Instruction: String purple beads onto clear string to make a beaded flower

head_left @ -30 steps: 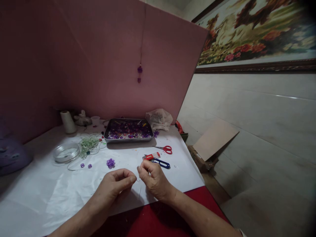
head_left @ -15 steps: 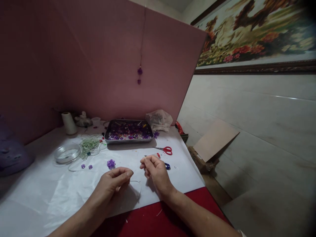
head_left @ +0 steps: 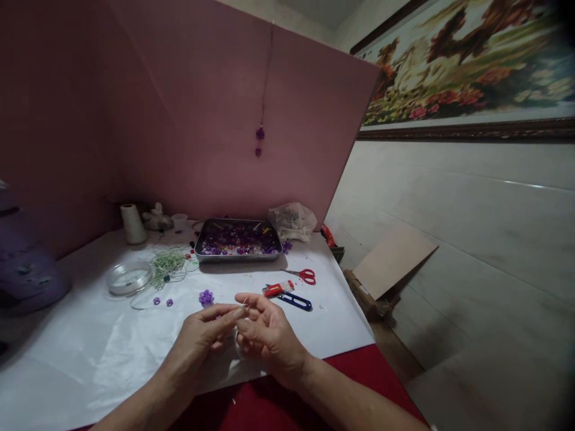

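Viewing the white sheet [head_left: 135, 353] from my end, metal tray [head_left: 240, 259] near its back. Right hand [head_left: 274, 338]: half-curled, index and thumb parted near the left fingertips; I can't tell if it's closed on anything. Left hand [head_left: 206, 332]: thumb and index pinched together, no gap I can see. Blue-handled tool [head_left: 297, 301] lies just beyond the right hand, purple bead cluster [head_left: 206, 297] beyond the left. Pale strand [head_left: 245, 304]: in the left pinch, between both hands.
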Demonstrator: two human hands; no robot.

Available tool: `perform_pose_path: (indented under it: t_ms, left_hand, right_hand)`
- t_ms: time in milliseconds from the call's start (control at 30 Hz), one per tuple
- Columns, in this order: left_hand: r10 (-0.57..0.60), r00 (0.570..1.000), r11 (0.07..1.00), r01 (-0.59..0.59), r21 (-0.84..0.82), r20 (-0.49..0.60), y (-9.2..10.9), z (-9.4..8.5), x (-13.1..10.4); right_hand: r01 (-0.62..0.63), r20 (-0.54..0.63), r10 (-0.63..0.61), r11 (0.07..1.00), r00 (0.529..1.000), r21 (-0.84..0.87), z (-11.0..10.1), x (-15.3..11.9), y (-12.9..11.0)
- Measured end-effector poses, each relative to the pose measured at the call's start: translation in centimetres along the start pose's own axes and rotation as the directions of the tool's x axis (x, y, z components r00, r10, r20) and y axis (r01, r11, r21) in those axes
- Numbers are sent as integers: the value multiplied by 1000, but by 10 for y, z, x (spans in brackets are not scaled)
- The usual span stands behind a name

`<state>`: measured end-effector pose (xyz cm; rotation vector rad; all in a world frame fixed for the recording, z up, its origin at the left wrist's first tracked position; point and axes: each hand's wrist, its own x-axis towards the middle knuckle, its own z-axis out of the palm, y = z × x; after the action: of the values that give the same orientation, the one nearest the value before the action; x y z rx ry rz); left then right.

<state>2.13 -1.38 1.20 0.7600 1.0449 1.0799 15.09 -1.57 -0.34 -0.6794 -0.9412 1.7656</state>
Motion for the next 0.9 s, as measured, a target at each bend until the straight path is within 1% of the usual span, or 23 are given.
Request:
perform_pose_path:
  t_ms: [100,167,233,367,533,667,900]
  left_hand:
    - [15,1000,1000,-15,-12,6,-2,-2,1]
    - [29,1000,999,-28,-41,12,-5,-3,4]
    - [43,999,997,-40,-72,30,-7,-4,6]
    - [54,997,993,-48,-110,56,-10,-6,8]
    - [55,997,991,-47,-128,62,-12,-7,9]
    - [62,997,994,-57,-91,53,-12,-8,10]
    - [58,998,994,-55,-92,38,-7,-5,9]
  right_hand:
    - [1,53,3,997,999,-72,0,1,0]
    - [7,58,-2,997,998,-83,0,1,-1]
    - [7,26,-5,996,1000,-90,0,1,-1]
    - [36,-52,-46,984,998,-177,-2,3,1]
    - [71,-83,-93,969,992,-236,-3,3,1]
    - [83,-116,-119,957,986,-278,-4,1,-1]
    - [138,-154,-215,906,964,-400,-8,1,-7]
